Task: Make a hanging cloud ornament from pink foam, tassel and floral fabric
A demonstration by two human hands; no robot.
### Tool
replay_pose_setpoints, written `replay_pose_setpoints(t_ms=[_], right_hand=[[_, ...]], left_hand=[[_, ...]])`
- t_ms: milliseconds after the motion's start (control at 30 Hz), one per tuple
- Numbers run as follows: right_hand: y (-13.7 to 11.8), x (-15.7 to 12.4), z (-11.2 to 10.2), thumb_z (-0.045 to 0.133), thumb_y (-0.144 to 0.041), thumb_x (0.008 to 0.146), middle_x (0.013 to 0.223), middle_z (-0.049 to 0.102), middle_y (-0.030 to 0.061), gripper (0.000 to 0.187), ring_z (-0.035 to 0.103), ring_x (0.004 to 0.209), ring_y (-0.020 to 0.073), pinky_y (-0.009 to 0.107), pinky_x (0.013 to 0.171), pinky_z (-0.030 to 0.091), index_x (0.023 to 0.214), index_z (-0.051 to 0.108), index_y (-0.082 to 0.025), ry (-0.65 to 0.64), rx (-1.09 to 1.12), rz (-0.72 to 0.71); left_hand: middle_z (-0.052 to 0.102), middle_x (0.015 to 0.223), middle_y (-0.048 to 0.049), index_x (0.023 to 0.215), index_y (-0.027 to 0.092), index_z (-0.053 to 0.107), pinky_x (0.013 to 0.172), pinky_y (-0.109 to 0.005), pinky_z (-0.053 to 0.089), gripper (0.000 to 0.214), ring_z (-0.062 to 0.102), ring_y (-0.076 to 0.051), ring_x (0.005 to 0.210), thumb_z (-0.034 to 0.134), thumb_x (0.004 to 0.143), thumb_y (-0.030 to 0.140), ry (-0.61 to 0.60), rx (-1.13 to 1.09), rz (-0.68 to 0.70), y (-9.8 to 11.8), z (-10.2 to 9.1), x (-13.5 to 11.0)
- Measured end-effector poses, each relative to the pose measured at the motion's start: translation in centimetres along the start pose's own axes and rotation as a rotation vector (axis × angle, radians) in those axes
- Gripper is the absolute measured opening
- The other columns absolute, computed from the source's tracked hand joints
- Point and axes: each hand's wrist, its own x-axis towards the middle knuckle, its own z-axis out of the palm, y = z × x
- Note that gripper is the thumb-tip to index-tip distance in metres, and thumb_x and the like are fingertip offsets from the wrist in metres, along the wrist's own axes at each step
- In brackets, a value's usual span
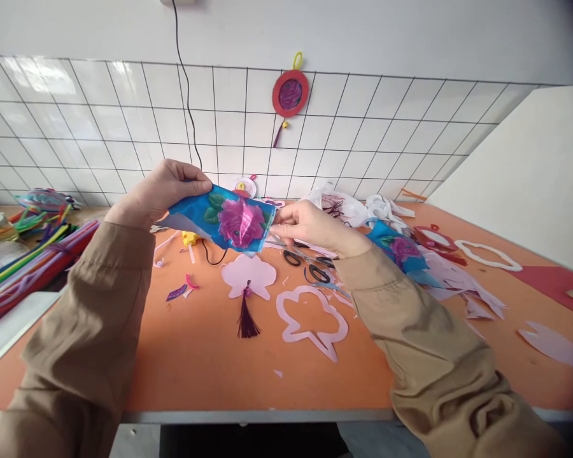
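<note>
A piece of blue floral fabric (241,222) with a big pink rose print is held up over the table. My left hand (174,184) pinches its upper left edge between thumb and fingers. At the right edge of the cloth, the fingers of my right hand (310,226) are closed on its border. Below lies a pale pink foam shape (248,275) with a dark purple tassel (247,318) on it. A pink scalloped foam frame (289,304) rests to its right. Black-handled scissors (319,273) lie just under my right hand.
Bundles of coloured pipe cleaners (33,273) lie at left. A yellow glue gun (190,238) sits behind the fabric. Another rose-print cloth (403,249), foam scraps (463,280) and a white foam frame (489,254) are at right. A red round ornament (290,93) hangs on the tiled wall.
</note>
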Motion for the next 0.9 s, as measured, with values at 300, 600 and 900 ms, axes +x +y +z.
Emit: replay_pose_setpoints(t_ms=[300,600,900], right_hand=[[-1.0,-1.2,-1.4,0.064,-0.014,0.073,0.045,0.051,-0.0032,0.026,0.039,0.043,0.0093,0.029,0.047,0.027,0.047,0.063,-0.021,-0.267,-0.541,0.099],[-4.1,-3.7,-2.9,0.067,-0.025,0.085,0.086,0.078,0.0052,0.015,0.071,0.085,0.0246,0.037,0.073,0.054,0.088,0.081,-0.021,0.297,-0.527,-0.274],[-3.8,-3.0,-2.3,0.077,-0.025,0.082,0.172,0.009,0.0140,0.082,0.006,0.156,0.0475,0.082,0.114,0.014,0.155,0.040,-0.026,0.577,-0.959,-0.282]], left_hand=[[0.057,0.061,0.0018,0.073,0.013,0.071,0.051,-0.020,0.034,0.016,0.048,-0.007,0.054,0.075,0.069,0.028,0.085,0.096,-0.024,0.6,-0.3,-0.3],[0.058,0.059,0.0015,0.069,0.012,0.071,0.050,-0.023,0.037,0.012,0.047,-0.008,0.055,0.076,0.072,0.023,0.073,0.051,0.015,1.0,-0.3,-0.8],[0.064,0.063,-0.0030,0.071,0.012,0.072,0.053,-0.024,0.045,0.012,0.056,-0.013,0.056,0.076,0.074,0.024,-0.098,0.087,0.035,1.8,1.0,-1.1]])
